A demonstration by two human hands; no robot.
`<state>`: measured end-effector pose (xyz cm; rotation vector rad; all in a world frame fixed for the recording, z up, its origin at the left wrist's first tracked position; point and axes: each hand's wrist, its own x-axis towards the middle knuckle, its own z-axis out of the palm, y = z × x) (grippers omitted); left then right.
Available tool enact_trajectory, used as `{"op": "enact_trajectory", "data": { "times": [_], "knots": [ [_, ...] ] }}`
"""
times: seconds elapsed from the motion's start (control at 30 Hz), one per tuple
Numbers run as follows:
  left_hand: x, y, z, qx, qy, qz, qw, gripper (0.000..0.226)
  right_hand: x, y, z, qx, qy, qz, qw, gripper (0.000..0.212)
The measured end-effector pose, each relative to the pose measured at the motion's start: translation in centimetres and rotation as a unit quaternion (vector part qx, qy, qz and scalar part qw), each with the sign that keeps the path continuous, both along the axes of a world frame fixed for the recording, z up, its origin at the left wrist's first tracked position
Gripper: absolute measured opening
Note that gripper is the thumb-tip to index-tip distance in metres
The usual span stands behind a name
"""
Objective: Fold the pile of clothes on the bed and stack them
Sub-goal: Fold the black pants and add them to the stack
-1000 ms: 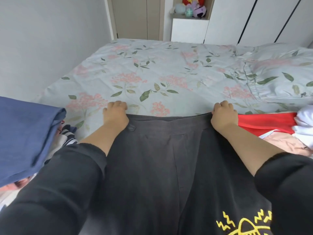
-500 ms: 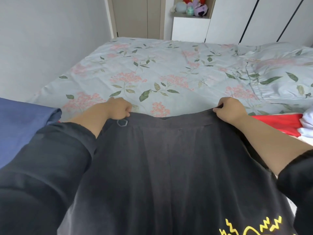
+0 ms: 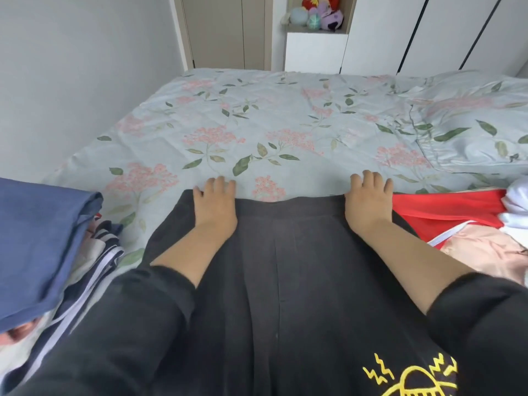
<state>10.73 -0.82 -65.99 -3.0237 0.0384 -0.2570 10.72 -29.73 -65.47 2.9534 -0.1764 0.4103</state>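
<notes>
Now both hands lie flat, palm down. The fingers (image 3: 220, 183) of the left hand (image 3: 215, 205) are nearly straight and close together, and the fingers of the right hand (image 3: 368, 202) are a little spread. Neither hand pinches or curls round anything; they only press. Under both palms is the far edge of the dark grey garment (image 3: 285, 252), and the fingertips reach just over this edge and touch the floral sheet (image 3: 257, 124) of the bed. Between the two hands the edge of the garment runs almost straight, and from the hands the cloth lies spread out flat toward the person, between the two black sleeves (image 3: 137, 324).

Just to the right of the right fingers a red garment (image 3: 445, 207) lies on the bed, touching the dark one. Beyond it there is a white cloth (image 3: 517, 207), and nearer to the person a pale pink garment (image 3: 480, 247). To the left of the left fingers, apart from them, a striped garment (image 3: 107, 247) lies under a folded blue cloth (image 3: 37, 238). Well ahead of the right fingers a pillow (image 3: 471, 132) in the same floral pattern lies on the bed. Far behind, plush toys (image 3: 320, 12) sit in a niche.
</notes>
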Motion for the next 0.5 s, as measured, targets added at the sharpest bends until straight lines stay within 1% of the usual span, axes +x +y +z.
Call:
{"op": "enact_trajectory", "data": {
  "times": [0.07,0.13,0.2,0.23,0.3,0.33,0.4,0.5],
  "knots": [
    [-2.7,-2.3,-0.1,-0.052,0.047,-0.031,0.997,0.058,-2.2,1.6,-0.2,0.037,0.000,0.082,0.996,0.047],
    [-5.6,-4.8,-0.8,-0.090,0.130,-0.048,0.986,0.056,-5.2,3.2,-0.8,0.049,0.011,0.163,0.985,0.053],
    [-8.0,-6.4,-2.1,-0.102,0.183,-0.056,0.976,0.060,-8.4,4.0,-1.9,0.033,0.044,0.226,0.973,0.054],
    [-8.9,-6.6,-2.8,-0.101,0.183,-0.061,0.976,0.062,-9.7,3.8,-2.6,0.011,0.079,0.243,0.967,0.056],
    [-10.2,-6.1,-4.1,-0.106,0.145,-0.072,0.981,0.062,-11.2,2.2,-3.6,-0.019,0.144,0.230,0.962,0.059],
    [-10.5,-5.7,-4.4,-0.113,0.124,-0.074,0.983,0.061,-11.1,1.2,-3.7,-0.021,0.151,0.210,0.966,0.059],
    [-10.6,-5.3,-4.6,-0.122,0.099,-0.073,0.985,0.058,-10.5,-0.2,-3.4,-0.016,0.138,0.172,0.975,0.058],
    [-10.5,-5.6,-4.4,-0.120,0.105,-0.068,0.985,0.057,-10.1,-0.6,-2.9,-0.003,0.145,0.157,0.977,0.057]
  ]
}}
